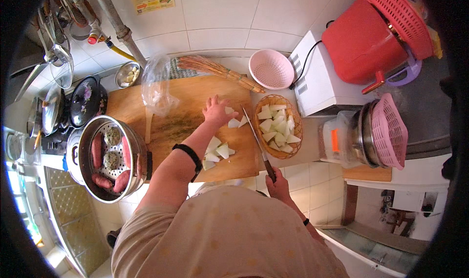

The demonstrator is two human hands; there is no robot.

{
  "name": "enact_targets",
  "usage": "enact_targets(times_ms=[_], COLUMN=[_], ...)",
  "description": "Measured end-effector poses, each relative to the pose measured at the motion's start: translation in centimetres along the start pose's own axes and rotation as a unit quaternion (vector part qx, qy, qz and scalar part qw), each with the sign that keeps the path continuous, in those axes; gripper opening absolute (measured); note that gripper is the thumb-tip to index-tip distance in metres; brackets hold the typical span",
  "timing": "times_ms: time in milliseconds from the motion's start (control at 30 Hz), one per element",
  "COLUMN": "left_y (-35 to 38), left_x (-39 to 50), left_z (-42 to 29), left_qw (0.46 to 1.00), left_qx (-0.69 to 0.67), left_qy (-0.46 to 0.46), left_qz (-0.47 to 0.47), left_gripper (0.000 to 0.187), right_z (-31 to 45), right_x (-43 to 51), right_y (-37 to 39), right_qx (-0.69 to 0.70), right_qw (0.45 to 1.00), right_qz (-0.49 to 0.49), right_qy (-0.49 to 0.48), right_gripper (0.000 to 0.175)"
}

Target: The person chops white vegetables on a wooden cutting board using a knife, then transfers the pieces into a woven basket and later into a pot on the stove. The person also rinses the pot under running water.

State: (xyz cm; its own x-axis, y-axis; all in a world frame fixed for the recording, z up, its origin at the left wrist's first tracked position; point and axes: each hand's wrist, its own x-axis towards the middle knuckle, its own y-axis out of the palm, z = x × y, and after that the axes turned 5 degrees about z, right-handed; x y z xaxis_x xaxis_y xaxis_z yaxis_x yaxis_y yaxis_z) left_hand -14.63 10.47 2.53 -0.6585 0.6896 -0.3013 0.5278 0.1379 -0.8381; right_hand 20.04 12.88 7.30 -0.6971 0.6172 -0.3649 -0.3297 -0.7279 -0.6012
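Observation:
My left hand [217, 112], fingers spread, reaches over the wooden cutting board [190, 91]. Beside its fingertips lie a few pale chunks of melon or gourd [233, 123]; whether the hand touches one is unclear. In my right hand [279, 185] is the dark handle of a kitchen knife [255, 133], its blade seen nearly edge-on and slanting over the board's right edge. A second pile of pale chunks [218, 151] sits nearer my body. Right of the blade, a woven basket [299, 142] holds many similar chunks [280, 126].
At left stands a steamer pot [86, 184] with sweet potatoes and two greenish balls. A clear plastic bag [157, 82], a straw brush [223, 72] and a pink colander [271, 69] line the back. A white appliance [315, 80] carries a red pot [366, 43].

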Motion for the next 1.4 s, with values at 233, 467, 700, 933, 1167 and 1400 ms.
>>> enact_targets(times_ms=[233,467,700,933,1167,1400], left_y=[2.4,2.4,1.6,1.6,3.5,3.5], left_x=[-1.6,-7.4,-8.7,-2.4,1.4,1.0], left_z=[0.1,1.8,3.0,3.5,-0.5,0.5], left_qw=[0.995,0.986,0.985,0.961,0.956,0.952], left_qx=[0.085,0.078,-0.039,0.007,0.092,0.083], left_qy=[0.049,0.135,0.168,0.278,0.226,0.237], left_qz=[0.011,0.052,0.019,0.006,0.166,0.178], left_gripper=[0.044,0.036,0.023,0.028,0.044,0.034], right_z=[0.0,0.6,1.5,1.2,-0.4,-5.4], right_x=[0.1,1.7,1.0,-3.4,-7.8,-6.0], right_y=[0.9,0.7,-0.1,1.4,2.2,3.2], right_qx=[-0.022,-0.060,-0.075,-0.019,0.028,0.060], right_qw=[0.999,0.998,0.995,0.997,0.987,0.992], right_qz=[-0.033,-0.009,0.064,-0.020,-0.018,0.018], right_qy=[0.013,0.010,-0.007,0.066,0.158,0.112], right_gripper=[0.045,0.042,0.043,0.045,0.050,0.043])
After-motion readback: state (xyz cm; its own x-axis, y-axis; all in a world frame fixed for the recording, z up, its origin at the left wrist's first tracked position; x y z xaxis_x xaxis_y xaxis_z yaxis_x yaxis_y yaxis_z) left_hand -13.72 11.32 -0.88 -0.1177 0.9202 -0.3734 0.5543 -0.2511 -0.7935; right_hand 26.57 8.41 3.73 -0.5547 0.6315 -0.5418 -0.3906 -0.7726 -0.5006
